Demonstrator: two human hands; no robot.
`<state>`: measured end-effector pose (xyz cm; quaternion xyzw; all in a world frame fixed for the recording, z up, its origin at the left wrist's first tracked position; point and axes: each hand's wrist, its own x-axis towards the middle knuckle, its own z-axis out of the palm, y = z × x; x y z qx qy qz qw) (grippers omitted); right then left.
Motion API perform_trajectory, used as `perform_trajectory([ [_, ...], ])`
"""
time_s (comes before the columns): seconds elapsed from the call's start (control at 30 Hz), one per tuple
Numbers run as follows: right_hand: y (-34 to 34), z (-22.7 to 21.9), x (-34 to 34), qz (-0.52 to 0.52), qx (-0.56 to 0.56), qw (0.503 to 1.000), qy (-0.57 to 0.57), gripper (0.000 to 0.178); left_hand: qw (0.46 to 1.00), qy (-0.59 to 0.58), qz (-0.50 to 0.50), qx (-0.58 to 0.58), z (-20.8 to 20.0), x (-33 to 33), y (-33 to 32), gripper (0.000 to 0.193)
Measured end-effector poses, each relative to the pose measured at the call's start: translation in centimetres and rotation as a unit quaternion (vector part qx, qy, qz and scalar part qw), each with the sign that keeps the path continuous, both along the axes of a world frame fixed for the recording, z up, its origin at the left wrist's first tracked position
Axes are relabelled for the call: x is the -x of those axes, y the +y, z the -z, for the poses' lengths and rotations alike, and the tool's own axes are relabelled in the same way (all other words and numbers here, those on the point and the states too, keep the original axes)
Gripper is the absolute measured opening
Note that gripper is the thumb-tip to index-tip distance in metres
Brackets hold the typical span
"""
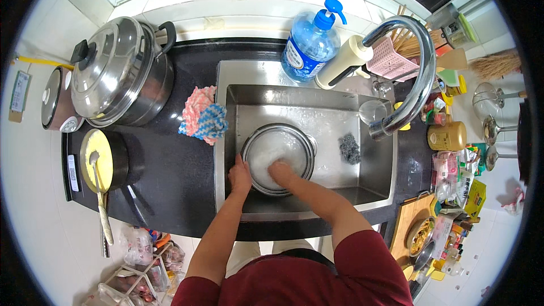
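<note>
A round stainless steel bowl stands in the left part of the metal sink. Cloudy whitish water fills it; what lies under the surface cannot be made out. My left hand is closed on the bowl's left rim. Inside the bowl is my right hand, its fingers dipped in the water and hidden. A grey steel-wool scrubber lies on the sink floor to the right. Above the sink's right side curves the chrome faucet.
Left of the sink lies a pink-and-blue cloth. Farther left stand a large lidded steamer pot and a dark pot with a spoon. Behind the sink are a blue pump bottle and a cream bottle. A wooden board sits right.
</note>
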<state>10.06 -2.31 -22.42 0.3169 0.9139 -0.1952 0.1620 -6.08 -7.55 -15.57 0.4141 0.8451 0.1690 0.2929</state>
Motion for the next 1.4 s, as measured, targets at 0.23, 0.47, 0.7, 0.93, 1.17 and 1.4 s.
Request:
perform_trajectory([
  [0.23, 2.0, -0.7, 4.6, 0.101, -0.015, 0.99, 0.099, 0.015, 1.0, -0.003, 0.022, 0.009, -1.1, 0.2, -0.2, 0.039],
  [0.47, 6.4, -0.9, -0.2, 0.082, -0.052, 0.995, -0.017, 0.012, 1.0, -0.013, -0.001, 0.01, -0.8, 0.3, 0.0, 0.038],
  [0.7, -0.5, 0.5, -0.3, 0.075, 0.067, 0.994, -0.042, 0.012, 1.0, 0.005, 0.009, 0.0, -0.2, 0.0, 0.1, 0.038],
  [0.93, 0.6, -0.2, 4.7, 0.069, -0.022, 0.99, 0.118, 0.012, 1.0, -0.004, 0.009, -0.007, -0.4, 0.4, -0.4, 0.038],
  [1.17, 4.8, 0.5, 0.0, 0.088, -0.02, 0.994, 0.065, 0.013, 1.0, 0.013, 0.012, 0.019, 0.0, 0.4, -0.1, 0.04],
  [1.4, -1.5, -0.7, 1.2, 0.14, 0.063, 0.988, -0.018, 0.014, 1.0, 0.02, 0.012, -0.012, -0.8, 0.2, -0.1, 0.039],
])
